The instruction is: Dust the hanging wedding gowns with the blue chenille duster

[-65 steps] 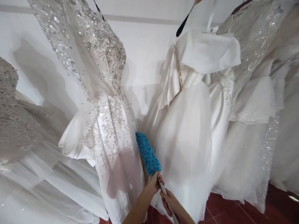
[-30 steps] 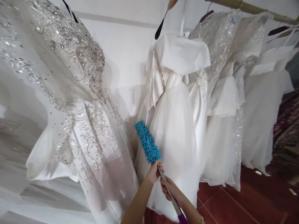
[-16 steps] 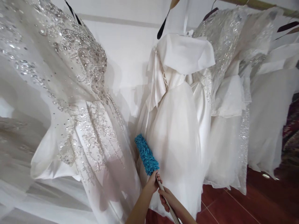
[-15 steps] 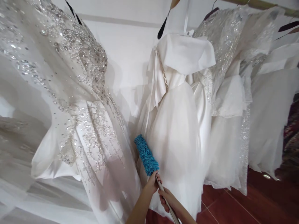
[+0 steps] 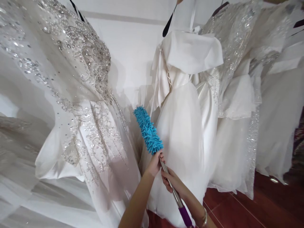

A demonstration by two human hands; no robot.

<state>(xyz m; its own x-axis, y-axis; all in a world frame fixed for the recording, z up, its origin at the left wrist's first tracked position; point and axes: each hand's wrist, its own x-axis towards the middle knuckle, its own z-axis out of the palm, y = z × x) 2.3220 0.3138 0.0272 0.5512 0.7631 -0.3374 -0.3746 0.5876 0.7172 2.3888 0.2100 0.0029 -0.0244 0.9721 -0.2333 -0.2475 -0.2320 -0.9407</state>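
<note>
A duster with a shaggy blue head, a metal rod and a purple grip slants up and to the left in front of me. My left hand is closed around the rod just under the blue head. Lower on the same rod, my right hand is wrapped around the metal, above the purple part. Behind the duster hangs a plain white dress with a wide folded collar. To the left is a white gown covered in beads and sequins; the blue head stands between the two.
More white dresses, some with sequins, hang in a row on the right. A white wall is behind, and red floor tiles show below. A black hanger end sticks out above the plain dress.
Both hands and the duster have moved up and forward. The purple grip and a bracelet on my right wrist have come into sight. The view has shifted slightly.
</note>
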